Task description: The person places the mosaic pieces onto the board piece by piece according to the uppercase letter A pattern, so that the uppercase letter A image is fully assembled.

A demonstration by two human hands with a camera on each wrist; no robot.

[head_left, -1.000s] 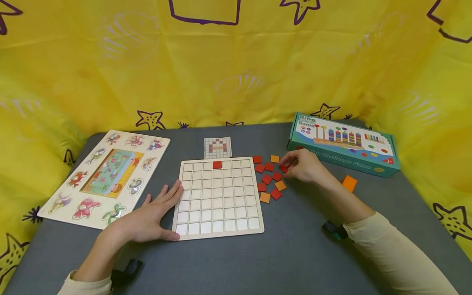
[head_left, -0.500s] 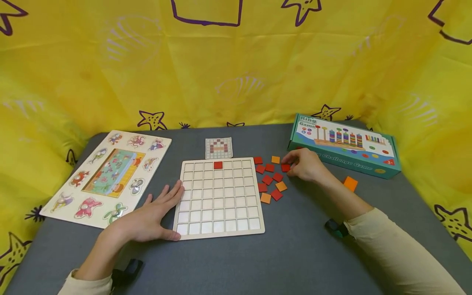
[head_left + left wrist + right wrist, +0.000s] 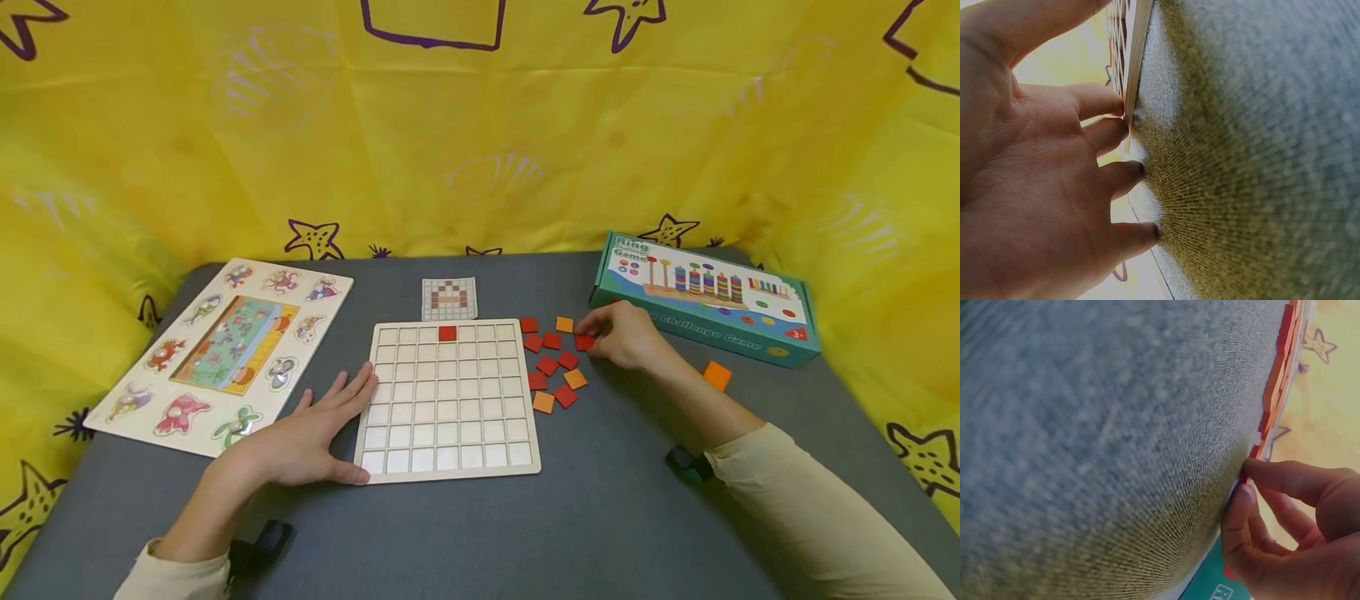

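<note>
A pale wooden grid board (image 3: 450, 479) lies flat with one red square tile (image 3: 447, 333) in its top row. My left hand (image 3: 307, 437) rests at the board's left edge, fingers spread and thumb at the lower left corner. In the left wrist view, the fingertips of the left hand (image 3: 1047, 169) meet the cloth and the board's side. To the right of the board, my right hand (image 3: 626, 340) pinches a red tile (image 3: 584, 342) between thumb and fingers, low at the tabletop. The right wrist view shows that tile's edge between the digits of the right hand (image 3: 1297, 525).
Several red and orange tiles (image 3: 567, 360) lie loose between board and right hand. A pattern card (image 3: 449, 298) sits behind the board. The green game box (image 3: 705, 304) and an orange block (image 3: 717, 375) are at right. An animal puzzle board (image 3: 217, 442) lies left.
The right hand stays at the red tile, its fingers shifted slightly. The left hand keeps its place on the board. The head view has drifted slightly.
</note>
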